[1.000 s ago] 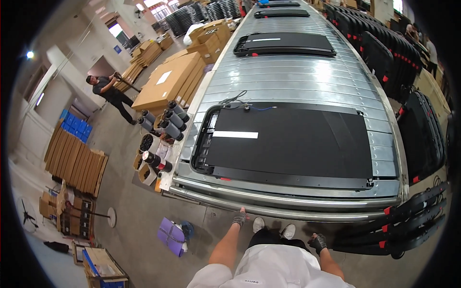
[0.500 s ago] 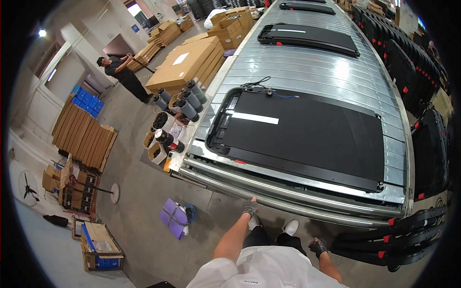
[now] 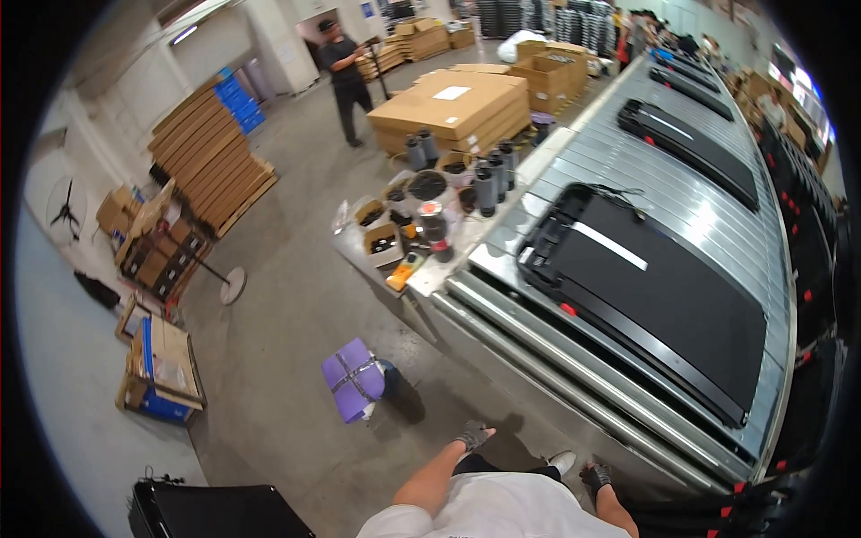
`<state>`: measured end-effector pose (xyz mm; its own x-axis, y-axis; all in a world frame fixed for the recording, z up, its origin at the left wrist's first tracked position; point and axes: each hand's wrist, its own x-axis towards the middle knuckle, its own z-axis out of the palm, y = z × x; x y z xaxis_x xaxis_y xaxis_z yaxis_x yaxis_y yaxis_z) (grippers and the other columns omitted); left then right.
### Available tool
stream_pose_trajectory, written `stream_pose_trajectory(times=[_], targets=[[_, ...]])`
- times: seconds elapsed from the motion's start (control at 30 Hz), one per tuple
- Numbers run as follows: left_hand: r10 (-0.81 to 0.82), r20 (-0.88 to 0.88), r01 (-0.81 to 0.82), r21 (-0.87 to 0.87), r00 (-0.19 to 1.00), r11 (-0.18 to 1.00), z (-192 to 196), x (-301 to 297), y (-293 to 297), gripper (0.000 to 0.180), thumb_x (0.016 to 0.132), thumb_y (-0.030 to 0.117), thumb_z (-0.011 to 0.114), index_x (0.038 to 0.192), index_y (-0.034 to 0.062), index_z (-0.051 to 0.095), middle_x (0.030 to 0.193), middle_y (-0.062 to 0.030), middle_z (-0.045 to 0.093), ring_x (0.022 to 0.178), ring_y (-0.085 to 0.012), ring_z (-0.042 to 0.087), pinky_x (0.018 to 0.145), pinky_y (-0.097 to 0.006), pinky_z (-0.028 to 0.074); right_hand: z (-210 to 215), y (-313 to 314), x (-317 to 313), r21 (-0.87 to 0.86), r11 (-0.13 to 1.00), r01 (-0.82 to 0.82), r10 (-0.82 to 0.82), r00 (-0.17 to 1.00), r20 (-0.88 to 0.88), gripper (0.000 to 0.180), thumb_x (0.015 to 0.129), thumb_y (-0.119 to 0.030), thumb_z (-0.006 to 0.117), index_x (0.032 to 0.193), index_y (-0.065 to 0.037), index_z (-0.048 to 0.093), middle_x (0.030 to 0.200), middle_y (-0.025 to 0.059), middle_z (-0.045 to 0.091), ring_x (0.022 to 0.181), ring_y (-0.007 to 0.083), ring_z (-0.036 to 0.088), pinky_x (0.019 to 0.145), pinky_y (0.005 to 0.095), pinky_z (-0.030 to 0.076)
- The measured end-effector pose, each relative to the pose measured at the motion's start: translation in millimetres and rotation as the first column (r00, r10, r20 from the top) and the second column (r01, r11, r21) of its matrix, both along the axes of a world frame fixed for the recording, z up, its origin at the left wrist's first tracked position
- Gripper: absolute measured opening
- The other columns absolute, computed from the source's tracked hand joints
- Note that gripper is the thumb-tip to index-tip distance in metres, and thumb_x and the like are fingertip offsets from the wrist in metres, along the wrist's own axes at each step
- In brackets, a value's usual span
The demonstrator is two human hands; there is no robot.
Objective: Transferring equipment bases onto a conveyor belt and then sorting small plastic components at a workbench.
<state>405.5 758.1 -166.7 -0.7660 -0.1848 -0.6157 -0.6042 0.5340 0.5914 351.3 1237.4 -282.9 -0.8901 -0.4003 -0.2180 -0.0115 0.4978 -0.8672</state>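
My left hand (image 3: 473, 436), in a grey fingerless glove, hangs low in front of my body over the floor. Its fingers are loosely bent and hold nothing. On the other side of my white shirt, my right hand (image 3: 595, 477) wears a similar glove; it too is empty, fingers slightly apart. Neither hand touches anything. Ahead to the right, a flat black treadmill (image 3: 664, 300) with a white stripe and a loose black cable lies on the metal conveyor (image 3: 547, 202). The conveyor's end rollers (image 3: 574, 368) are nearest my hands.
Grey cylindrical motors (image 3: 487, 188) and open boxes of small parts (image 3: 384, 244) crowd a side table. A purple wrapped stool (image 3: 353, 379) stands on the floor to the left. Another black panel (image 3: 220, 511) is at lower left. A person (image 3: 345, 76) stands beyond stacked cartons (image 3: 448, 106).
My view has swung left, so the conveyor and treadmill sit farther right. A black panel has come into view at lower left. Both hands remain low and empty.
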Motion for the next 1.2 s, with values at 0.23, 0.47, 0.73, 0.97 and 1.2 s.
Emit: stream_pose_trajectory(times=[0.23,0.47,0.73,0.97,1.2], targets=[[0.036,-0.029,-0.044,-0.342,0.999,0.939,-49,161,-161,0.028,0.083,0.029,0.058,0.097,0.0071,0.068,0.096,-0.0163,0.071,0.085,-0.0284,0.068,0.077,-0.037,0.052,100,-186,-28,0.071,0.962,0.264,-0.265,0.839,0.476,0.024,0.086,-0.02,0.066,0.098,-0.001,0.058,0.082,0.0133,0.067,0.069,0.0242,0.067,0.058,0.0353,0.052],[0.392,0.107,-0.383,-0.09,0.914,0.919,-131,206,-234,0.022,0.082,0.016,0.067,0.101,0.0045,0.065,0.083,-0.0104,0.068,0.066,-0.0208,0.066,0.06,-0.035,0.053,143,-323,-51,0.084,0.99,0.112,-0.139,0.834,0.534,0.024,0.085,-0.018,0.063,0.098,0.001,0.061,0.082,0.0122,0.068,0.069,0.0218,0.068,0.059,0.0306,0.052],[0.596,-0.042,-0.576,0.211,0.802,0.79,-108,148,-310,0.025,0.084,0.015,0.07,0.104,0.0009,0.064,0.084,-0.0092,0.067,0.07,-0.0194,0.066,0.061,-0.033,0.053,162,-543,-109,-0.136,0.955,-0.264,0.297,0.829,0.475,0.027,0.087,-0.025,0.063,0.095,0.001,0.066,0.084,0.0088,0.068,0.077,0.0164,0.066,0.072,0.0295,0.052],[0.63,0.202,-0.648,0.034,0.75,0.761,-67,152,-452,0.025,0.084,0.01,0.066,0.106,-0.0019,0.064,0.081,-0.0108,0.068,0.067,-0.0213,0.067,0.058,-0.032,0.053,190,-726,-162,-0.251,0.836,-0.487,0.548,0.751,0.368,0.027,0.087,-0.028,0.065,0.098,-0.003,0.066,0.085,0.0052,0.065,0.083,0.0158,0.062,0.077,0.0302,0.049],[0.732,-0.087,-0.735,-0.002,0.676,0.678,0,75,-599,0.025,0.082,0.008,0.065,0.104,-0.0055,0.063,0.078,-0.0104,0.068,0.065,-0.0186,0.065,0.061,-0.031,0.053,219,-791,-193,-0.376,0.819,-0.433,0.564,0.731,0.384,0.023,0.089,-0.025,0.064,0.098,-0.003,0.067,0.084,0.0024,0.065,0.08,0.0129,0.06,0.076,0.0282,0.049]])
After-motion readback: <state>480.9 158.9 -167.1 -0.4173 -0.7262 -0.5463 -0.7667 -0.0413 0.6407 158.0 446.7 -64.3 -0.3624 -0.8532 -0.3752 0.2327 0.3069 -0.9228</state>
